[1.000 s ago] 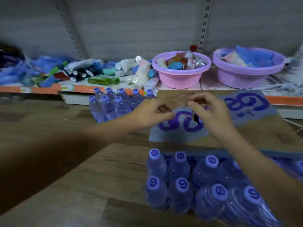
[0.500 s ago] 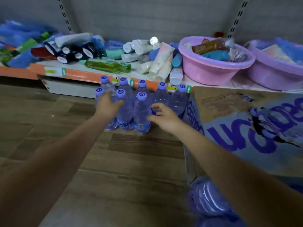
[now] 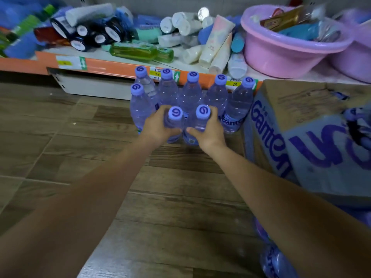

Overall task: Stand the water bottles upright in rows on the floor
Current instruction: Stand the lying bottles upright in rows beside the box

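1 head view, looking forward and steeply down, close over the wooden floor [image 3: 80,149] toward the shelf edge [image 3: 112,67].

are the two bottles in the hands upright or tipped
Upright. Both caps face up, level with the row behind: the left hand grips one bottle, the right hand the other.

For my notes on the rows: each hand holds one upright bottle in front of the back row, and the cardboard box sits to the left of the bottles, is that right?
Not quite: the head view shows the box to the right of the bottles, not the left. The rest holds: the left hand and right hand each grip one upright bottle in front of the back row.
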A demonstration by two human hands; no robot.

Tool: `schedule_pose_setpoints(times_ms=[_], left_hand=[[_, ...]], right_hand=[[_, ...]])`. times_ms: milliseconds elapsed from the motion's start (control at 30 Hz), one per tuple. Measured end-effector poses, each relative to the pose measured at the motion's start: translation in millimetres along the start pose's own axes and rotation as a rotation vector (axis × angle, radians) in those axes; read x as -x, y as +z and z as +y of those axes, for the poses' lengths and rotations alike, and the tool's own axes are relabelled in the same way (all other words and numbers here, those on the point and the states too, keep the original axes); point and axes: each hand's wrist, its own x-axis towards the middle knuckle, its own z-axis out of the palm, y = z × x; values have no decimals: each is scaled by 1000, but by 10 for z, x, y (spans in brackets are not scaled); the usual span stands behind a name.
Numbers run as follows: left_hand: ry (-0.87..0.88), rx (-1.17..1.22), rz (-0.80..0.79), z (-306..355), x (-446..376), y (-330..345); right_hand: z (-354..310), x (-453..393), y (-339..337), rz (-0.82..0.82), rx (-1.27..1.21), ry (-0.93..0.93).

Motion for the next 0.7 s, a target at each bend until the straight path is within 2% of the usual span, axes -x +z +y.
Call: schedule_pose_setpoints(times_ms=[133, 233, 333, 467, 600, 700], left_hand=[[121, -45, -35, 26, 372, 15], [82, 8, 2, 79, 706, 42], [34, -5, -66, 125, 1041, 42], [-14, 38, -191, 384, 1525, -87], [122, 103, -257, 868, 2020, -111], [185, 154, -404, 1290, 2429, -33]], right_hand=[[50, 285, -206, -18, -3, 55], [45, 571, -455, -145, -6, 121], [-159, 925, -803, -280, 133, -57], [-610, 1298, -1402, -312, 255, -260], [-848, 1797, -2253, -290, 97, -380], [-821, 2326, -2883, -308, -74, -329]])
